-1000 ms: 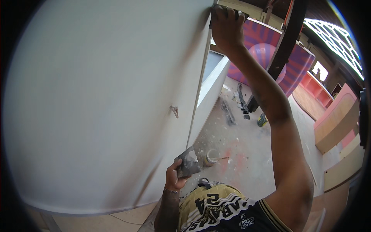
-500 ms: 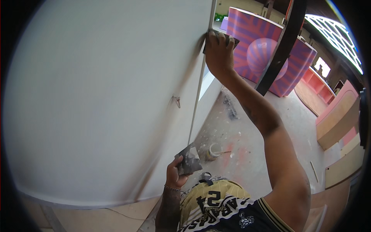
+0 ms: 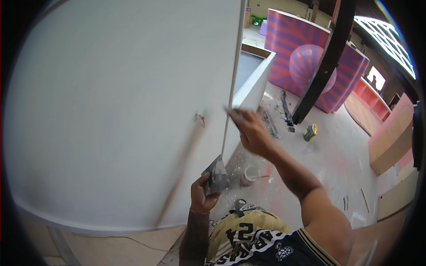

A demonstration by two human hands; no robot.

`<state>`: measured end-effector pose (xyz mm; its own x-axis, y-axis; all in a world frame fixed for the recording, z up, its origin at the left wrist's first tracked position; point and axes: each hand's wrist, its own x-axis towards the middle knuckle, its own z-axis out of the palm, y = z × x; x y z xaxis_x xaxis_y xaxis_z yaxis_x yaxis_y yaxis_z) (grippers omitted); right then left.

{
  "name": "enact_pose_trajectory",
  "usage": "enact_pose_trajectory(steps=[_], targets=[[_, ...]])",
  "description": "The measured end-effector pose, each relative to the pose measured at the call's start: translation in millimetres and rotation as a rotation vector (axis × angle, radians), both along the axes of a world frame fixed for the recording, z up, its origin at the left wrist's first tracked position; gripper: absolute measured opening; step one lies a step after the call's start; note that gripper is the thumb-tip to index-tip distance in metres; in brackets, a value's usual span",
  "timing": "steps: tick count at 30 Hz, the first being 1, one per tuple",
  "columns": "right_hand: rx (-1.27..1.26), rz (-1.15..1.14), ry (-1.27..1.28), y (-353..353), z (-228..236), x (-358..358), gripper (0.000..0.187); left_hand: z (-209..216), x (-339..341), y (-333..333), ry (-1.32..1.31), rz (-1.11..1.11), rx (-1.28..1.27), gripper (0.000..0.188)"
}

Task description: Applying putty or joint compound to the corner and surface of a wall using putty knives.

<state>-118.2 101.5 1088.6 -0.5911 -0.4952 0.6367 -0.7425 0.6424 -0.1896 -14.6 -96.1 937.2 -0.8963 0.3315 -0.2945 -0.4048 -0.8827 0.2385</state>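
Plate (image 3: 216, 177), flat, dark, smeared, in left hand (image 3: 203, 195).

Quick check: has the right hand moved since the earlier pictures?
Yes, downward: the right hand was well above the small protruding fitting on the white panel; now it is about level with that fitting, to its right.
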Motion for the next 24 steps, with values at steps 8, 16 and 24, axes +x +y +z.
enact_pose_trajectory(steps=[8,16,24], targets=[[0.096,0.361,-0.247,53.4,-93.2,75.4,0.058,77.3,-15.0,6.1,0.122,-0.084,-0.039,0.02],[0.201,-0.401,0.588,58.2,70.1,-74.9,0.059,55.3,-25.9,10.7,0.111,-0.085,-0.183,0.027],[0.248,-0.725,1.148,13.4,194.6,-167.4,0.048,8.6,-15.9,16.1,0.018,-0.084,-0.069,0.026]])
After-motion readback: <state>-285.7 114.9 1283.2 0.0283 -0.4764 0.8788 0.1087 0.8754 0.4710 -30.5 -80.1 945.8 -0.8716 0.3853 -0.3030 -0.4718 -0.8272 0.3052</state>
